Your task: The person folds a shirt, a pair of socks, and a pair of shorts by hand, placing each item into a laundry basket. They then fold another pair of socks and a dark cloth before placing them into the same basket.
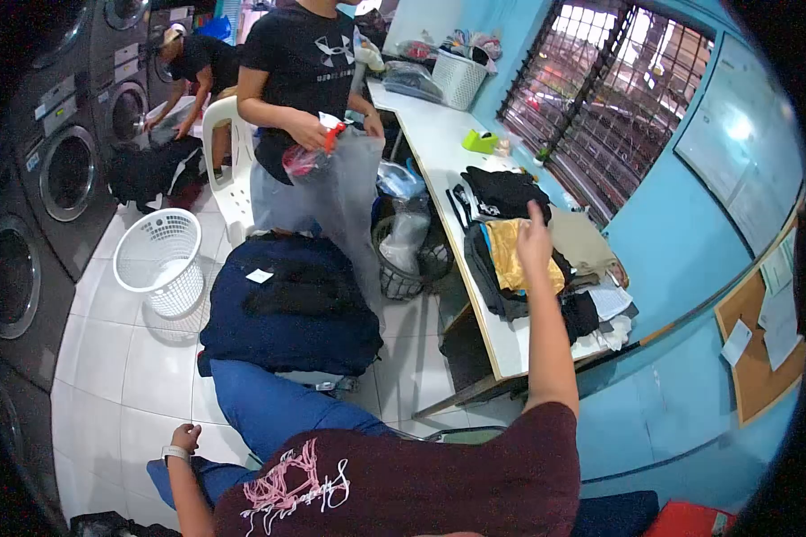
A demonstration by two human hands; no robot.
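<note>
My right hand (535,240) reaches out over the long white table, fingers stretched, above a stack of folded clothes. A gold-yellow folded garment (509,258) lies under it, on top of darker cloth. Behind that is a pile of folded black clothes (501,192), and to the right sit folded khaki clothes (584,242). My left hand (185,437) is low beside my blue-trousered leg, fingers curled in with nothing showing in them. A large navy pile of cloth (287,309) with a small white tag lies just in front of my legs.
A person in a black shirt (300,72) stands ahead holding a clear plastic bag (327,183). Another person (201,67) bends by the washing machines (67,174). A white basket (158,259), a plastic chair (228,170) and a dark basket (403,277) occupy the floor.
</note>
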